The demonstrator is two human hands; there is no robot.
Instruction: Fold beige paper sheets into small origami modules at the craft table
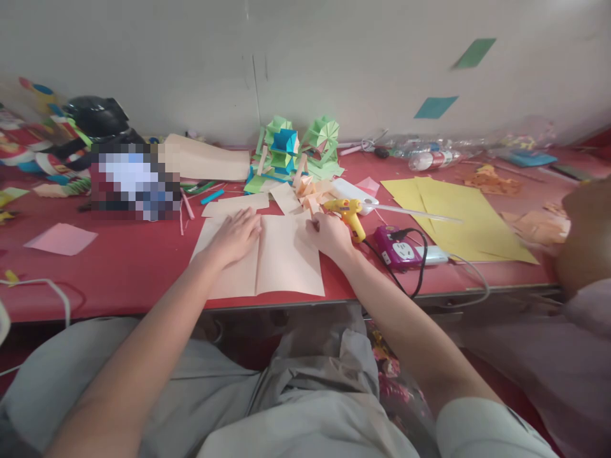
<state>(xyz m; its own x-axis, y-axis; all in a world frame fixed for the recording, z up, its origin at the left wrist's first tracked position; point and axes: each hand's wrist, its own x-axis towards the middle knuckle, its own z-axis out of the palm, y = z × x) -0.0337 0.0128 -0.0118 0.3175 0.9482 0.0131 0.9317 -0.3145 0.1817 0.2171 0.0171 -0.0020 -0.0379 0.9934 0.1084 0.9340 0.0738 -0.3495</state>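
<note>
— Peach paper (281,257) lies in the middle of the frame, on the near edge of the red table (119,267). Where are the hands on it?

— Both are on its far half. The left hand (235,235) lies flat, palm down, fingers spread a little and pointing to the upper right, pressing the sheet left of its crease. The right hand (329,236) sits at the upper right corner of the sheet, fingers curled and bunched; it seems to pinch that corner or a small peach scrap there, but I cannot tell which.

— Which way does the crease run?

— Nearly straight away from the person, from the near edge up toward the left fingertips. So the sheet splits into a left panel under the left hand and a right panel between the two hands.

— Which hand is nearer the fold?

— The left; its fingertips reach just to the crease. The right hand is across the right panel, at its outer edge.

— What is about them?

— A yellow glue gun (351,213) just right of the right hand, almost touching it. Its cord runs to a purple socket (397,248) further right. Peach scraps (310,191) lie just beyond the sheet, and green and blue paper models (291,149) stand behind those in the upper middle. Yellow sheets (458,216) lie at right, where another person's arm (580,235) comes in at the right edge.
</note>
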